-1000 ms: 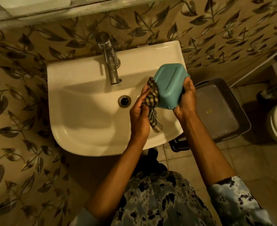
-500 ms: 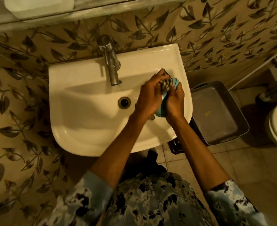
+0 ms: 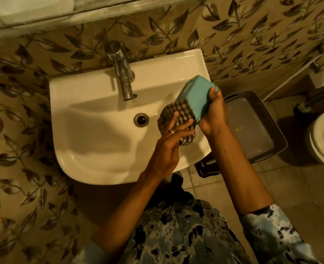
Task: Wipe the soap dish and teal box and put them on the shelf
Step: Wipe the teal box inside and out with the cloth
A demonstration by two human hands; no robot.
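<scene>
Leaf-patterned wall (image 3: 233, 35), white sink (image 3: 100, 130), tiled floor (image 3: 300, 187).

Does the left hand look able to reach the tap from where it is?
Probably yes: the left hand is over the sink, with nothing between it and the tap. It holds the checked cloth against the teal box, though, so the cloth would come along or be dropped.
</scene>
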